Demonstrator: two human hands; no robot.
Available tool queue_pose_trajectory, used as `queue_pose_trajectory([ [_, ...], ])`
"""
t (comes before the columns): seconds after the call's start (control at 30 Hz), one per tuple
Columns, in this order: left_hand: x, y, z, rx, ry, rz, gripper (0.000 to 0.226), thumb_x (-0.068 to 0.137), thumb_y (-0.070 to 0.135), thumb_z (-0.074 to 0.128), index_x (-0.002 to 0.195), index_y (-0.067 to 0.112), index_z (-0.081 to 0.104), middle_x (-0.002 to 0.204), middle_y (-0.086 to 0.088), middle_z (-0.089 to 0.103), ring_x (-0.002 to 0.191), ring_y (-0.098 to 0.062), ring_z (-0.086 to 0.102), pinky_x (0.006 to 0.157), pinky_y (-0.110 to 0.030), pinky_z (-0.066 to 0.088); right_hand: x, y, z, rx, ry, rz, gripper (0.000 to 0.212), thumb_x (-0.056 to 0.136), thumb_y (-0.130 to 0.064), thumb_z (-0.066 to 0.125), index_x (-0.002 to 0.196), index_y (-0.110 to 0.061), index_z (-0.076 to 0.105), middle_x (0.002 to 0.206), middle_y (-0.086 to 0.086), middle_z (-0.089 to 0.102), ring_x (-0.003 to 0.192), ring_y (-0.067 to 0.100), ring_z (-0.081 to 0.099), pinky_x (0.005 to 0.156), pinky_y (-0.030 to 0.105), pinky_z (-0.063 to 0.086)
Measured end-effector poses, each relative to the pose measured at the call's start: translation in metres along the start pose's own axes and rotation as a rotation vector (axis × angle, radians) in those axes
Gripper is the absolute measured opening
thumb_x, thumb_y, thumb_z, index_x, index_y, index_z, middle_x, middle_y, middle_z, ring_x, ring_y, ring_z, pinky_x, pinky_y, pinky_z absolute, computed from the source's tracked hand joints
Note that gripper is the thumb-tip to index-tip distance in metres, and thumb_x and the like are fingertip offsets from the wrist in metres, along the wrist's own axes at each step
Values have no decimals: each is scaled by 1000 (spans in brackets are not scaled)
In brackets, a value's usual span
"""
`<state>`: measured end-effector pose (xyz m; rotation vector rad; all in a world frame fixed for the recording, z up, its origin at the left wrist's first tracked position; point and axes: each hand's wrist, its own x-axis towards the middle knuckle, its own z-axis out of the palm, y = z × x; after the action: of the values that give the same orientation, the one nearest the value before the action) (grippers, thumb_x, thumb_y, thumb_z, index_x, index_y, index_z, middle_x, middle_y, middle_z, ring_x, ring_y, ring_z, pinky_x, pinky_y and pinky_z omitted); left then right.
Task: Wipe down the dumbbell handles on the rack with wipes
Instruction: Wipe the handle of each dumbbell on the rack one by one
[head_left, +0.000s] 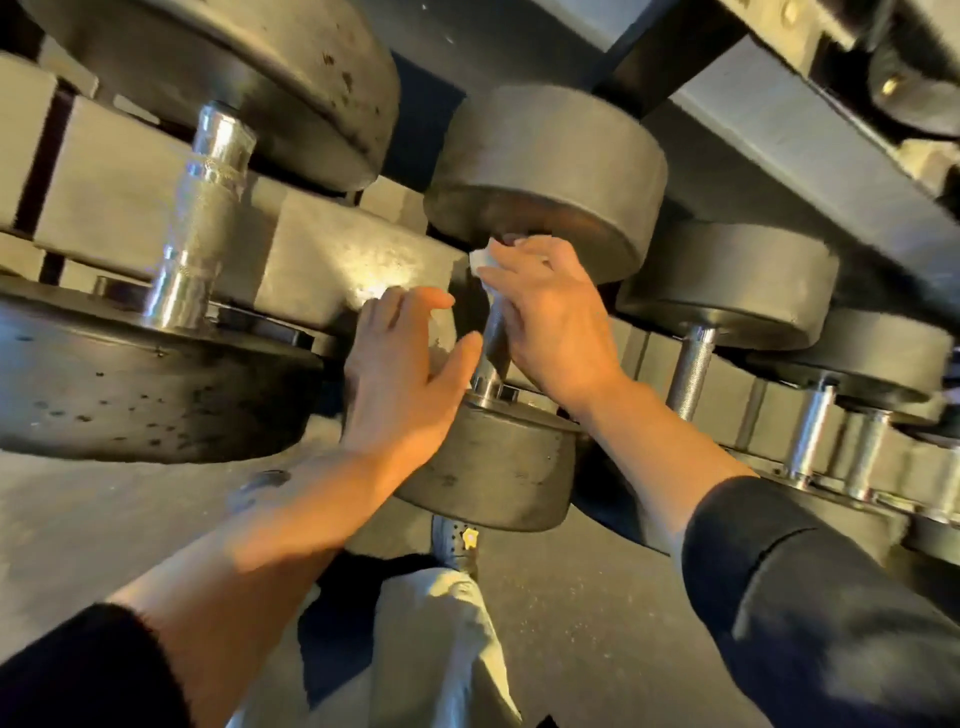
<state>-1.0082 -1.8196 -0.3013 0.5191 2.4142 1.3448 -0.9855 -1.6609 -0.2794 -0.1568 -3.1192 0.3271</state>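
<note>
My right hand (550, 322) wraps wipe (480, 258) round handle (493, 343) of middle dumbbell on rack (332, 249); handle's long axis runs away from me, bare length nearer me. Left hand (410, 364) open, fingers spread, just left of handle. I count one wipe, five handles visible.

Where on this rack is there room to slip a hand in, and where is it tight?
Free: around the big handle at left, and the knurled handle at right. Crowded: the middle handle, where the right hand holds a wipe and the left hand sits alongside.
</note>
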Motion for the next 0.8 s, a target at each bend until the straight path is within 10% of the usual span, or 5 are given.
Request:
queue_pose_trajectory([
  [0.13,2,0,3,-7,8,-78,56,75,43,45,119,9,55,119,-10,53,111,-25,44,82,-24,27,-7,-6,-9,-160,-104,-44,37,81,-2,61,117,-13,64,130,2,58,126,30,46,90,47,45],
  [0.6,-5,-13,-3,-162,103,-215,53,78,40,34,115,9,55,111,-9,53,102,-13,36,80,-16,21,-16,-18,-19,110,-449,-16,34,73,13,60,96,-8,75,96,9,67,100,21,55,86,33,50],
  [0.8,-5,-11,-3,-163,107,-235,47,77,29,41,117,9,55,113,-9,52,99,-7,29,77,-16,20,-7,-14,-15,-62,-6,-12,36,74,16,65,106,-1,69,102,17,65,95,18,48,84,9,39],
])
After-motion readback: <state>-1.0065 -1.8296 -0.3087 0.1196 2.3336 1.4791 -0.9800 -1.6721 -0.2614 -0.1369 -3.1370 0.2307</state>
